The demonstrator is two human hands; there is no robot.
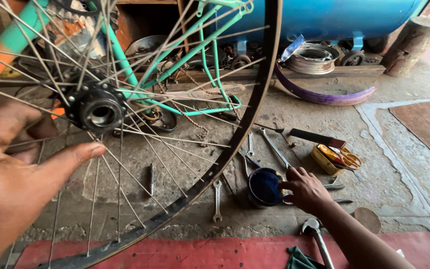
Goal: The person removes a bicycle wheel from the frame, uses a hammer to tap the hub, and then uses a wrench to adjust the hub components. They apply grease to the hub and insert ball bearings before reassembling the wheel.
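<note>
My left hand (11, 169) is close to the camera at the left, thumb and fingers around thin spokes of a bicycle wheel (245, 124) with a dark rim. The wheel's black hub (97, 107) sits just above my thumb. My right hand (304, 189) reaches down to the concrete floor and its fingers touch the rim of a small round dark blue tin (264, 187). Spanners lie around the tin: one (217, 199) to its left, a long one (273, 147) behind it.
A teal bicycle frame (210, 55) stands behind the wheel. A purple mudguard (324, 97), a blue tank (334, 17), a wooden log (409, 45), a yellow box with scissors (337, 159), a hammer (317, 234) and a red mat (200, 251) are about.
</note>
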